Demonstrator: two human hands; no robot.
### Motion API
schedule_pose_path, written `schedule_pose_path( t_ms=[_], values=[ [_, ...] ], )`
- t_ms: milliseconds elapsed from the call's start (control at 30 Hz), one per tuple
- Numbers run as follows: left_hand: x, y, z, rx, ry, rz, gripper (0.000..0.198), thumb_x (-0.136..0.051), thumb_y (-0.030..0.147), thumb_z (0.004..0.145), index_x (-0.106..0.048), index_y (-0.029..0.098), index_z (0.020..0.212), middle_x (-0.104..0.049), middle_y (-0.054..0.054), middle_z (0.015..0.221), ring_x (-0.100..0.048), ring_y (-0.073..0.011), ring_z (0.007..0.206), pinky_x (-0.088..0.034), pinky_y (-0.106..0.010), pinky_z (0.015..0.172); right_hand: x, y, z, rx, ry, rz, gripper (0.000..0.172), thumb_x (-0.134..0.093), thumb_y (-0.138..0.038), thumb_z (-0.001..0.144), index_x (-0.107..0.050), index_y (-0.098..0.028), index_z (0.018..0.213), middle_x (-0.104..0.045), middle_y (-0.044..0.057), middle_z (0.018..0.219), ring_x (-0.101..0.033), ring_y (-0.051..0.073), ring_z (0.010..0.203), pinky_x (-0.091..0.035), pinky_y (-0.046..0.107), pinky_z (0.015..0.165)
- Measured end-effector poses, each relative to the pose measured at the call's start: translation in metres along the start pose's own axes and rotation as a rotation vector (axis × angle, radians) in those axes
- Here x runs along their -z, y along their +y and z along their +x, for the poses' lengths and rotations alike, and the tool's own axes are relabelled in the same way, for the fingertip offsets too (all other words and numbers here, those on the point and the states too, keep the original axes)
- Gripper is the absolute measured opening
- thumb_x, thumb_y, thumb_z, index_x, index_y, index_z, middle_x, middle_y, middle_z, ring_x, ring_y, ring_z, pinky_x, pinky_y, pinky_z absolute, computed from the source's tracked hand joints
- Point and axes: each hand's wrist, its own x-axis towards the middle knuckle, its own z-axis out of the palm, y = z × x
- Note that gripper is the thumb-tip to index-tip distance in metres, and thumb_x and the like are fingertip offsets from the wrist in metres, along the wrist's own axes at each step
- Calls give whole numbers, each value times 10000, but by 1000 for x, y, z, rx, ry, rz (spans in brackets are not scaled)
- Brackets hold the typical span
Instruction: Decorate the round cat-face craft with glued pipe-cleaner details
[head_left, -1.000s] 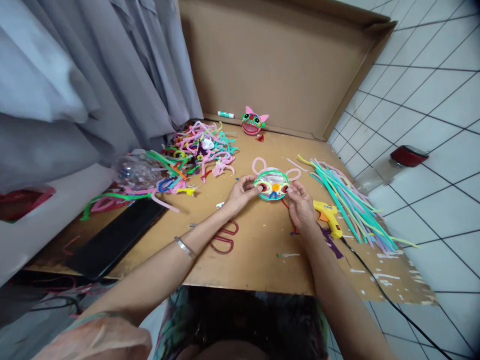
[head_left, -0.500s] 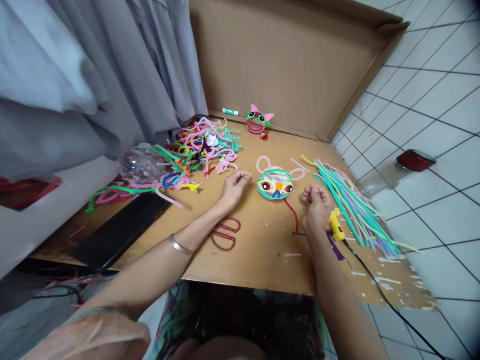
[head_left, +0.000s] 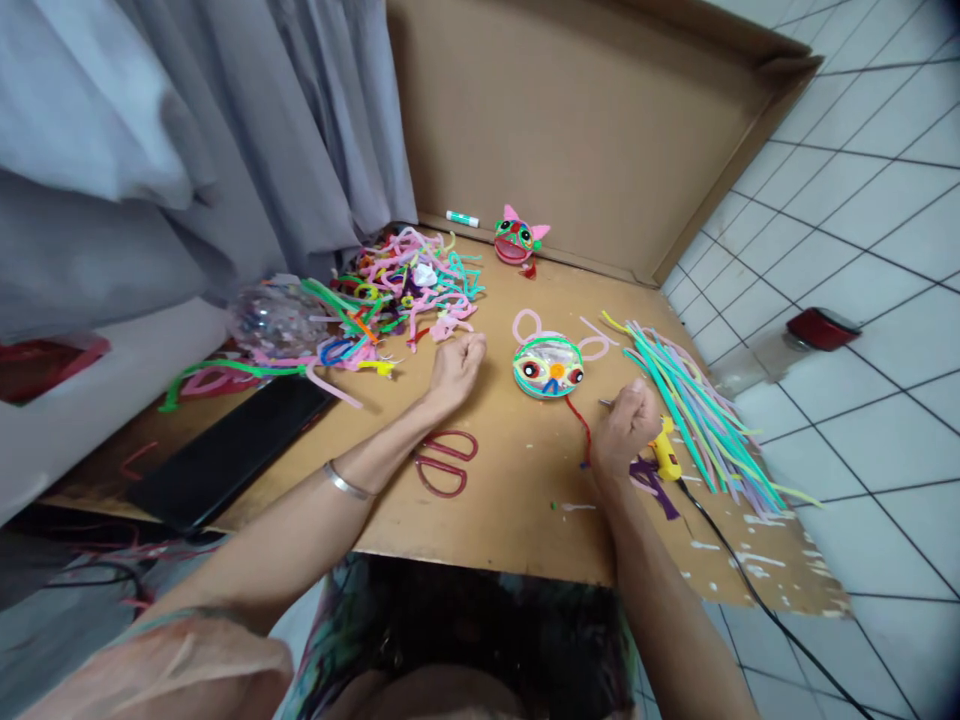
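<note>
Two fists, left hand [head_left: 456, 365] and right hand [head_left: 630, 425], contents hidden, rest on cardboard tabletop [head_left: 510, 475] between curtain [head_left: 225, 150] and tiles [head_left: 862, 220].

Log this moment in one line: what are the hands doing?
left hand: curled, on cardboard table | right hand: curled beside yellow glue gun | round pipe-cleaner face: between hands

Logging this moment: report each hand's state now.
Left hand: curled shut on the cardboard, nothing seen in it.
Right hand: fist shut beside the glue gun; contents cannot be told.
</note>
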Motion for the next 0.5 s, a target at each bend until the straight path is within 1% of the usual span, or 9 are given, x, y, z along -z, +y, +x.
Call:
schedule_pose_path(
  t_ms=[67, 133, 200, 300, 400, 500],
  values=[
    [0, -5, 2, 8, 21, -4, 392, -465, 262, 863, -296, 207, 514, -265, 45, 495, -255, -112, 502, -194, -279, 527, 1, 3, 6, 0, 9, -9, 371, -399, -518, 907, -450, -232, 677, -428, -39, 612, -415, 136, 604, -350, 271, 610],
    [0, -9, 4, 23, 32, -17, 397, -486, 275, 854, -303, 207, 508, -274, 44, 492, -256, -111, 499, -194, -279, 520, 1, 6, 12, -20, -4, 12, 273, -444, -449, 886, -527, -214, 773, -501, -24, 677, -470, 142, 658, -385, 269, 658],
    [-1, -11, 4, 28, 25, -18, 397, -491, 285, 853, -314, 208, 506, -288, 42, 490, -260, -110, 496, -199, -278, 513, 1, 10, 16, -57, -16, 43, 209, -477, -389, 860, -554, -200, 820, -535, -18, 718, -493, 143, 685, -408, 271, 695],
    [0, -10, 2, 11, 6, -6, 390, -473, 305, 868, -341, 209, 515, -312, 39, 489, -277, -114, 497, -217, -277, 507, -1, 17, 18, -114, -44, 60, 172, -489, -335, 839, -580, -189, 854, -571, -7, 763, -517, 149, 725, -429, 280, 740],
    [2, -9, 0, -16, -3, 7, 370, -481, 308, 867, -377, 207, 527, -336, 35, 497, -301, -120, 511, -243, -276, 509, -1, 23, 18, -135, -138, -10, 159, -486, -275, 823, -611, -187, 867, -593, 18, 828, -529, 160, 755, -433, 298, 758],
    [4, -13, 2, -6, -6, -3, 343, -488, 303, 860, -404, 206, 542, -357, 33, 504, -311, -121, 512, -271, -276, 520, 1, 26, 17, -92, -308, -265, 141, -517, -208, 804, -656, -188, 815, -602, 58, 881, -533, 199, 834, -397, 355, 827]
  ],
)
